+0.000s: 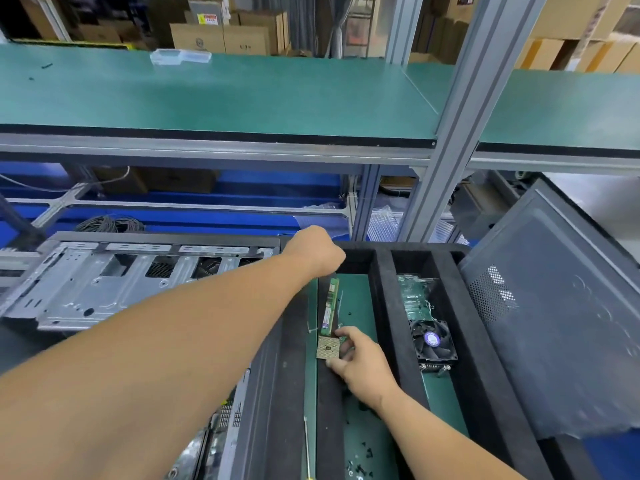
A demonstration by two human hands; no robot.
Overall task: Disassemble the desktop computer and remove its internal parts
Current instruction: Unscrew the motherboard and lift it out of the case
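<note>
Black foam tray point(384, 271) already holds pulled parts: cooler fan point(433, 341) and a green card point(414, 294) in the right slot, loose screws point(360, 455) near the front. Right hand point(363, 365) pinches the CPU point(327, 347) at the near end of a RAM stick point(329, 303) in the middle slot; left hand point(317, 249) is curled at its far end, grip hidden, can't tell. Stripped chassis point(104, 285) lies left of the tray, side panel point(554, 323) off and leaning right; looks mostly done, whatever's still inside isn't visible.

Left arm: reaching forward, fully stretched, forearm bare.
Left hand point(317, 249): curling into a fist, knuckles facing up; contents hidden.
Right arm: angling in from lower right.
Right hand point(360, 358): pinching a small square chip point(327, 348) between thumb and fingers.
</note>
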